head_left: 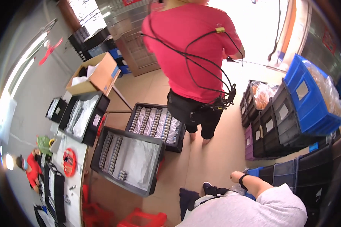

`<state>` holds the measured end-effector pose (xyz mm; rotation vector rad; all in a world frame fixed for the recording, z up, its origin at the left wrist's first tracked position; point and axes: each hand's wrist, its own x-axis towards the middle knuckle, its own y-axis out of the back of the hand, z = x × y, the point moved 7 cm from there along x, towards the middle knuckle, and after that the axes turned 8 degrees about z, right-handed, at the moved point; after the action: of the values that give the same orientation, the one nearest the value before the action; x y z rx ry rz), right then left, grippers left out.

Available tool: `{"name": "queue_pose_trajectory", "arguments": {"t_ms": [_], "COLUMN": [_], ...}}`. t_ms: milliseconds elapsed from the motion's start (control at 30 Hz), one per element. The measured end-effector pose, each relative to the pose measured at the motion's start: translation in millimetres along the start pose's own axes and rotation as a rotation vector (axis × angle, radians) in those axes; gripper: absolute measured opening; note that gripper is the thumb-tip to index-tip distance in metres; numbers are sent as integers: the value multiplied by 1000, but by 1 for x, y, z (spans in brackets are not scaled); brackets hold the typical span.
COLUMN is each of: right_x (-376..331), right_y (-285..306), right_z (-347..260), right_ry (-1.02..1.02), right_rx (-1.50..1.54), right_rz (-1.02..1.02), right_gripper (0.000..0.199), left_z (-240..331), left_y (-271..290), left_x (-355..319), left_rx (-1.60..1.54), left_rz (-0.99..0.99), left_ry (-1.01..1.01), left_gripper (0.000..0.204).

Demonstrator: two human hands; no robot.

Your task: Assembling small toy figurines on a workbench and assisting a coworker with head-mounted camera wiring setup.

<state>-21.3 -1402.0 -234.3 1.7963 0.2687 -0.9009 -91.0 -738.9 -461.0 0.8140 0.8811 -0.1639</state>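
My right arm, in a light grey sleeve with a black band at the wrist, reaches up from the lower right. My right hand (237,176) is closed, its fingers curled, and nothing shows in it. It hangs over the floor near clear plastic (237,188) and the lower right crates. My left hand is outside the picture. To the left, a black tray (147,145) holds white lining sheets and rows of small metal parts. A second tray (181,142) behind it carries several such rows. Neither tray is touched by my visible hand.
A person in a red shirt (193,49) stands ahead, cables across the back. Stacked crates (271,125), a blue one (307,94) on top, line the right. Left are a workbench (77,151), a cardboard box (93,75), another seated person (33,170) and red stools (144,218).
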Motion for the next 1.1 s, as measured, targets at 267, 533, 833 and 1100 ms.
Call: {"name": "queue_pose_trajectory", "arguments": {"t_ms": [267,533,833,1100], "right_x": [33,31,30,28], "right_y": [-9,41,-38,-26], "right_z": [-160,-422,-497,-558], "right_ry": [197,642,1017,947], "right_rx": [-143,268,-150,-373], "right_rz": [-7,299,-14,-182], "right_gripper": [32,26,20,25], "left_z": [72,59,-9,-80], "left_y": [138,197,213,86], "left_x": [-41,-19,-184,-218], "left_rx": [-270,-180,-514,-648], "left_rz": [309,489,725,494], "left_ry": [-210,-497,163,578], "left_gripper": [21,26,23,24]}}
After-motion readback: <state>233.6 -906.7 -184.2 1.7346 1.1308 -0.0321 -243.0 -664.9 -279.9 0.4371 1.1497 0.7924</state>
